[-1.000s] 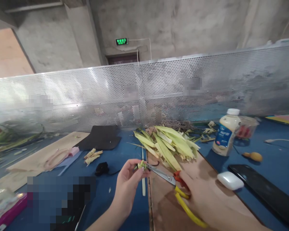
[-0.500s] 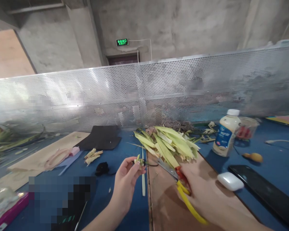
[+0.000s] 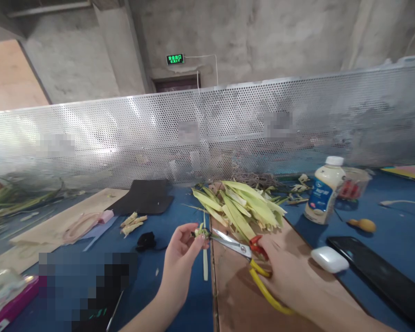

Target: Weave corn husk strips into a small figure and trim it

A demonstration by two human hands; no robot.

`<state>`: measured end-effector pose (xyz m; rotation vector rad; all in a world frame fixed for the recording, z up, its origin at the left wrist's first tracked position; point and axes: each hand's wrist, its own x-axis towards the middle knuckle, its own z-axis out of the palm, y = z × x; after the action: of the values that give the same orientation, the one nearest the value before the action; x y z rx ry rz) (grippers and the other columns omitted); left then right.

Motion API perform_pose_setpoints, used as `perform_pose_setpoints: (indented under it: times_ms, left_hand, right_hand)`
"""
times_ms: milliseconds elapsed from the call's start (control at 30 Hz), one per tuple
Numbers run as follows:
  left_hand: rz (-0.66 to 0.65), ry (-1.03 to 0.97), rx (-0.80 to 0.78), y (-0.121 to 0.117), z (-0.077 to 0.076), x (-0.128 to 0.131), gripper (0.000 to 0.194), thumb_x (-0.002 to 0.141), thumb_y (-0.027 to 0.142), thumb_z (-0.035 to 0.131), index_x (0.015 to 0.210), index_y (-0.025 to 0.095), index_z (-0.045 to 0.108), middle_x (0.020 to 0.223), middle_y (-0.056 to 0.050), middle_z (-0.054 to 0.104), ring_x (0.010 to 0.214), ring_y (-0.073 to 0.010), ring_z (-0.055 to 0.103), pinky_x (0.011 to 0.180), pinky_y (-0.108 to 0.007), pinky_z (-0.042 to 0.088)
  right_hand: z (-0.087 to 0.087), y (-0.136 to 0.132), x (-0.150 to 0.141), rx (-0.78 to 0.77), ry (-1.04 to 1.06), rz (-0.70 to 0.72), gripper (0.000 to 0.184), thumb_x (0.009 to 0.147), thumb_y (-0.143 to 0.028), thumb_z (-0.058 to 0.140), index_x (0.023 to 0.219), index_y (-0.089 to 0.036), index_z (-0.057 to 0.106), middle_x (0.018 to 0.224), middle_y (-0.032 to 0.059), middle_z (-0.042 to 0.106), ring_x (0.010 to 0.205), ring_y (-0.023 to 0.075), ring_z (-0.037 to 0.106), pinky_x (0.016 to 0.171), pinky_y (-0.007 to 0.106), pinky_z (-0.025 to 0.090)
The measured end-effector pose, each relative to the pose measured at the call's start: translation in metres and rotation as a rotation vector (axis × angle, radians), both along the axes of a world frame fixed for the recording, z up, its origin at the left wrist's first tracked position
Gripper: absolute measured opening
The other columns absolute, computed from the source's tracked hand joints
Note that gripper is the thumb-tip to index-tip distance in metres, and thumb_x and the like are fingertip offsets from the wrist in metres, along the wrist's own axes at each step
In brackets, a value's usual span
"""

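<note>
My left hand [image 3: 180,258] pinches a small green-yellow leaf bundle [image 3: 201,232] between thumb and fingertips, held above the blue table [image 3: 152,276]. My right hand [image 3: 290,276] grips scissors [image 3: 242,252] with red and yellow handles; the metal blades point left and their tips touch the bundle. Just beyond lies a pile of pale green leaf strips [image 3: 240,205] on a brown board [image 3: 238,295].
A perforated metal screen [image 3: 207,133] runs across the back. A white bottle [image 3: 323,190], a white earbud case [image 3: 329,259], a black phone [image 3: 383,274] and a small gourd [image 3: 363,224] lie right. A black pad [image 3: 145,197], cut pieces [image 3: 133,224] and a beige board [image 3: 55,228] lie left.
Half a second ago the scissors were drawn back from the bundle; now the blades have come forward to it again. The left hand has barely moved.
</note>
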<state>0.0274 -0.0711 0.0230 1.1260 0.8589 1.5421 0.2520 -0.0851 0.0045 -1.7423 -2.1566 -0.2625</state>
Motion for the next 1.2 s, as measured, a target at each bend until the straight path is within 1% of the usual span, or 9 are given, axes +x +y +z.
perform_pose_setpoints:
  times_ms: [100,200,300,400,500,600,767,967,1200]
  left_hand:
    - [0.052,0.047,0.001,0.001,-0.001,0.0,0.028,0.074,0.03,0.066,0.096,0.016,0.056,0.082,-0.003,0.064,0.07,-0.0126,0.06,0.07,-0.025,0.047]
    - [0.09,0.076,0.003,0.002,-0.001,-0.001,0.026,0.074,0.033,0.066,0.093,0.016,0.058,0.078,-0.002,0.063,0.071,-0.0128,0.059,0.072,-0.025,0.047]
    - [0.113,0.076,0.008,0.001,0.001,-0.001,0.024,0.074,0.034,0.065,0.09,0.016,0.059,0.073,0.0,0.061,0.07,-0.0119,0.057,0.071,-0.023,0.046]
    - [0.112,0.072,0.009,0.001,0.002,-0.002,0.024,0.074,0.034,0.066,0.089,0.016,0.06,0.073,-0.001,0.061,0.07,-0.012,0.057,0.072,-0.024,0.046]
    - [0.101,0.066,0.006,0.001,0.002,-0.003,0.024,0.073,0.034,0.067,0.088,0.017,0.062,0.073,-0.001,0.061,0.071,-0.0123,0.056,0.071,-0.023,0.047]
    - [0.1,0.057,0.005,0.001,0.0,-0.003,0.024,0.072,0.034,0.067,0.088,0.017,0.062,0.073,-0.001,0.061,0.07,-0.012,0.056,0.07,-0.022,0.047]
    - [0.107,0.05,0.01,0.0,0.0,-0.003,0.023,0.072,0.033,0.067,0.087,0.017,0.063,0.074,-0.002,0.062,0.072,-0.0126,0.057,0.071,-0.022,0.047]
    - [0.103,0.056,0.003,-0.001,0.0,-0.003,0.022,0.073,0.033,0.067,0.088,0.017,0.062,0.073,-0.001,0.062,0.071,-0.0114,0.056,0.069,-0.02,0.046]
    - [0.102,0.06,0.005,-0.001,0.001,-0.003,0.021,0.075,0.033,0.065,0.087,0.017,0.061,0.074,0.0,0.06,0.071,-0.0106,0.055,0.071,-0.021,0.046]
  right_hand:
    - [-0.014,0.005,0.004,-0.028,0.046,-0.008,0.024,0.072,-0.039,0.05,0.088,-0.021,0.05,0.069,0.0031,0.055,0.047,0.0134,0.043,0.047,0.025,0.018]
    - [-0.021,0.007,0.008,-0.015,0.069,0.011,0.025,0.072,-0.04,0.051,0.09,-0.022,0.048,0.072,0.003,0.056,0.047,0.0137,0.045,0.047,0.024,0.018]
    - [-0.02,0.007,0.009,0.013,0.097,0.063,0.025,0.073,-0.037,0.052,0.092,-0.022,0.047,0.078,0.0046,0.057,0.052,0.0156,0.049,0.048,0.025,0.022]
    - [-0.016,0.008,0.009,0.006,0.122,0.11,0.024,0.075,-0.036,0.051,0.093,-0.022,0.044,0.086,0.0052,0.057,0.062,0.0185,0.053,0.052,0.026,0.027]
    - [-0.016,0.009,0.008,-0.011,0.095,0.089,0.024,0.076,-0.039,0.049,0.092,-0.022,0.041,0.09,0.0047,0.055,0.069,0.022,0.056,0.054,0.028,0.03]
    - [-0.018,0.01,0.009,-0.005,0.066,0.062,0.025,0.075,-0.039,0.049,0.092,-0.022,0.04,0.092,0.0047,0.055,0.071,0.0233,0.056,0.055,0.029,0.031]
    - [-0.018,0.012,0.008,-0.012,0.071,0.079,0.025,0.076,-0.04,0.049,0.093,-0.023,0.039,0.094,0.0046,0.054,0.078,0.0258,0.056,0.057,0.031,0.036]
    - [-0.015,0.011,0.007,-0.034,0.081,0.078,0.026,0.076,-0.04,0.048,0.094,-0.023,0.04,0.095,0.0056,0.054,0.081,0.0266,0.056,0.06,0.034,0.04]
    - [-0.017,0.01,0.007,-0.069,0.1,0.093,0.024,0.077,-0.037,0.047,0.096,-0.023,0.041,0.098,0.0057,0.054,0.084,0.027,0.055,0.064,0.038,0.042]
